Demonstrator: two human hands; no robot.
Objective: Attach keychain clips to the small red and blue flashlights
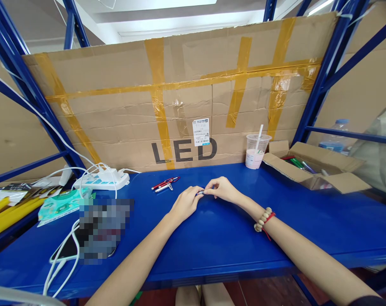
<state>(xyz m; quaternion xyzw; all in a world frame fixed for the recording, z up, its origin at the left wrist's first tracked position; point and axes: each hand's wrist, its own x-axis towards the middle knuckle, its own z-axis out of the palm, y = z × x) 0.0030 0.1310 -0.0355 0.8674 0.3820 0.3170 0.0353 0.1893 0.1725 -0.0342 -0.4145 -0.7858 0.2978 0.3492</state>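
My left hand [187, 203] and my right hand [223, 189] meet above the middle of the blue shelf top [224, 238]. Between their fingertips is a small pen-like thing with a shiny silver end [200, 192]; most of it is hidden by the fingers. The left fingers are closed round it, while the right thumb and fingers pinch its other end. Left of my hands, a red pen-like piece [162, 183] and a silver pen-like piece [162, 188] lie side by side, with a small metal clasp at one end.
A plastic cup [254, 157] with a straw stands at the back right, beside an open cardboard box [307, 170] of pens. On the left are a white power strip [102, 179], a green packet [63, 207] and a phone [65, 246] with white cables. Taped cardboard [122, 123] walls the back.
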